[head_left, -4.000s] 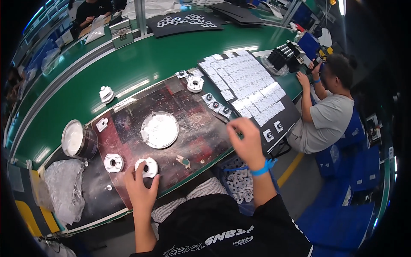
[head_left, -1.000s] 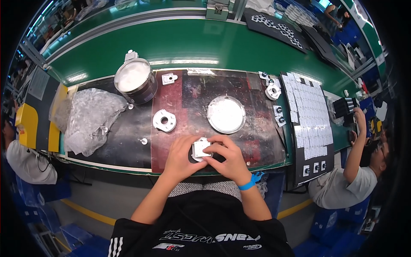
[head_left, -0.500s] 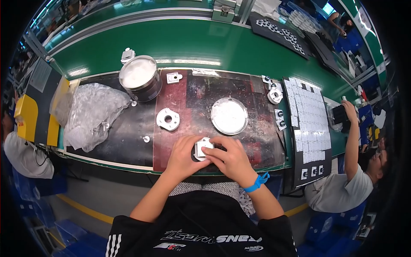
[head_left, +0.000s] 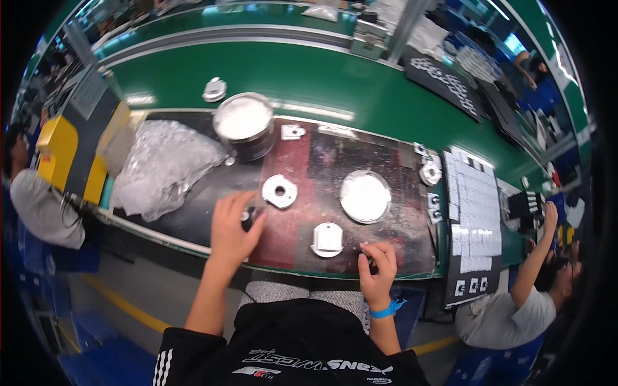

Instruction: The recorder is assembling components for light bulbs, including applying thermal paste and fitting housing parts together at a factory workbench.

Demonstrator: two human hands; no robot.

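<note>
A white squarish part with a rounded base (head_left: 327,240) lies on the mat between my hands, touched by neither. My left hand (head_left: 232,226) reaches over the left side of the mat, its thumb and fingers apart. Between them a small white knob-like piece (head_left: 245,216) shows partly; the fingers do not visibly close on it. My right hand (head_left: 378,267) hovers near the front edge, fingers loosely curled, a gap between thumb and forefinger. Beyond the squarish part lies a white ring-shaped part (head_left: 279,192). A round dish of white material (head_left: 365,197) stands farther right.
A metal tin (head_left: 244,132) and a clear plastic bag of parts (head_left: 167,167) stand at the left. A small white part (head_left: 293,132) lies at the back. On the right is a black board with white pieces (head_left: 475,212); a co-worker's arm (head_left: 535,257) reaches beyond it.
Both hands have let go of the white squarish part, which now lies on the mat. My left hand has moved left to the small white piece; the right has drawn aside. The view has shifted.
</note>
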